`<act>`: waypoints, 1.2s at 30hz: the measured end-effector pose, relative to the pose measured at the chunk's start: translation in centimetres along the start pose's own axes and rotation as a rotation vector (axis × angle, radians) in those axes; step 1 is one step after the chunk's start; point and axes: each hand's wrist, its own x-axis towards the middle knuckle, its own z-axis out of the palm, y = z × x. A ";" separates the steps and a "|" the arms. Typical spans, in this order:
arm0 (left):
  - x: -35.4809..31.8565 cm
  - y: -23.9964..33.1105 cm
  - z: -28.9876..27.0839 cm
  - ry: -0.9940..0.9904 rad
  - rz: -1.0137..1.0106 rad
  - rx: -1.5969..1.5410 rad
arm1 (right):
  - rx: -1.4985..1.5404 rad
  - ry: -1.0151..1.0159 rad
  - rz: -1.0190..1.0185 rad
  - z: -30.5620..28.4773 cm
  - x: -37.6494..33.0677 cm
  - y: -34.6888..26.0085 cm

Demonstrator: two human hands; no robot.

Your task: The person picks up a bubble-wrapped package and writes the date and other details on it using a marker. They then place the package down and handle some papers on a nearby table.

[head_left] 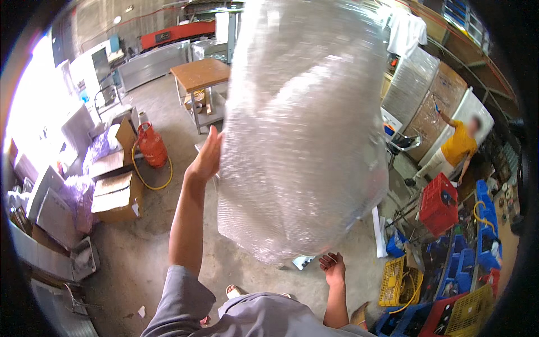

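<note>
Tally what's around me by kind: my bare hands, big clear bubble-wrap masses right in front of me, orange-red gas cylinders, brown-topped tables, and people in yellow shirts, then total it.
Bare hands: 2, left hand and right hand
Big clear bubble-wrap mass: 1
Orange-red metal gas cylinder: 1
Brown-topped rectangular table: 1
Person in yellow shirt: 1
Total: 6

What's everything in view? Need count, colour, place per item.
Bubble wrap: one large mass, clear, centre
Table: one, brown top, behind the wrap's left side
Gas cylinder: one, red, left
Cardboard boxes: at least two, brown, left
Tall panels: at least three, grey, brown, white, upper right
Cloth: one, white, upper right
Co-worker: one, yellow top, right
Crates: at least three, red and yellow, lower right
Bins: several, blue, lower right
Left hand: one, bare, at wrap's left edge
Right hand: one, bare, below wrap's lower right
</note>
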 end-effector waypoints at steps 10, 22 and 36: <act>-6.5 -9.1 -3.5 -0.230 -0.218 0.192 | 0.141 0.026 0.184 2.9 1.6 6.8; -26.5 -24.0 -13.0 0.455 -0.674 0.287 | -0.548 0.333 0.505 0.1 -1.1 15.2; -36.4 -23.4 -41.4 0.896 -1.136 0.438 | -0.956 -0.101 0.687 19.5 0.1 24.7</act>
